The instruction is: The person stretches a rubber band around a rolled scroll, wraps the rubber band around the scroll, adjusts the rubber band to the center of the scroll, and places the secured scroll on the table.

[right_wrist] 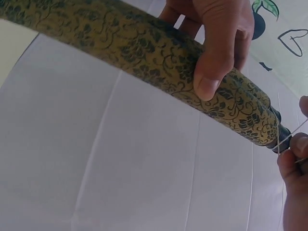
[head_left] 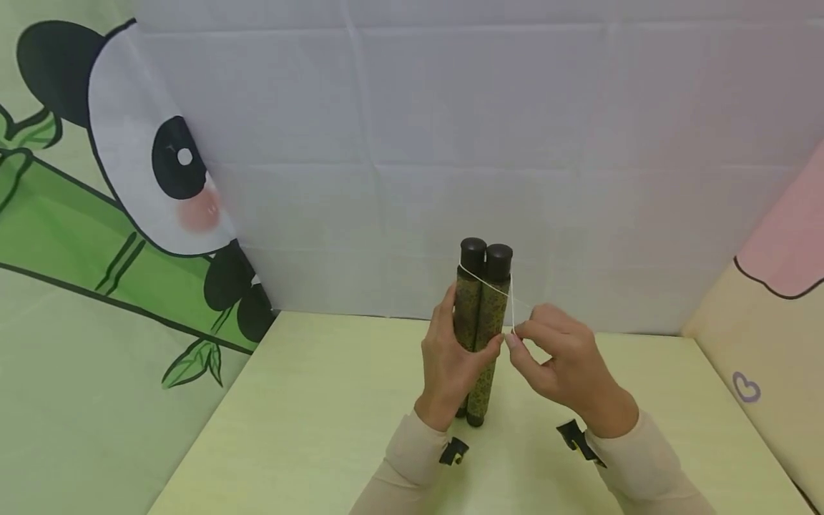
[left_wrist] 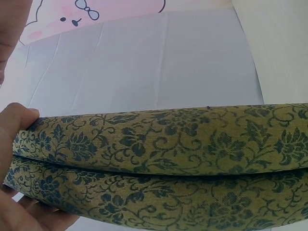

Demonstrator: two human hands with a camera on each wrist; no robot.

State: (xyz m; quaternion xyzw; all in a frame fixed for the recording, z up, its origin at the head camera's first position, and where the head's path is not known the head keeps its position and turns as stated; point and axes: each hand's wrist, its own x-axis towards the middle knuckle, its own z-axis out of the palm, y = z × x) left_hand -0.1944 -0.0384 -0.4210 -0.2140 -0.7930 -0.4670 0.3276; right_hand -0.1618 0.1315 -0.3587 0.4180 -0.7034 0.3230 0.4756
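Two rolled scrolls point(head_left: 494, 304), covered in dark green and gold floral brocade and ending in black knobs, stand side by side above the table, slightly tilted. My left hand point(head_left: 450, 357) grips both round the middle, with the thumb point(right_wrist: 209, 86) across the near side in the right wrist view. A thin white string point(head_left: 479, 277) loops around their upper ends, just under the knobs. To the right, my right hand point(head_left: 566, 354) pinches the string between thumb and forefinger and holds it taut. In the left wrist view the brocade point(left_wrist: 192, 139) fills the lower half.
A pale yellow-green table point(head_left: 309, 415) lies below the hands. Behind it hangs a whitish cloth backdrop point(head_left: 418, 179). A panda print point(head_left: 122, 157) covers the left side wall, and a pink and cream print point(head_left: 779, 250) the right. Black straps point(head_left: 453, 451) sit at both wrists.
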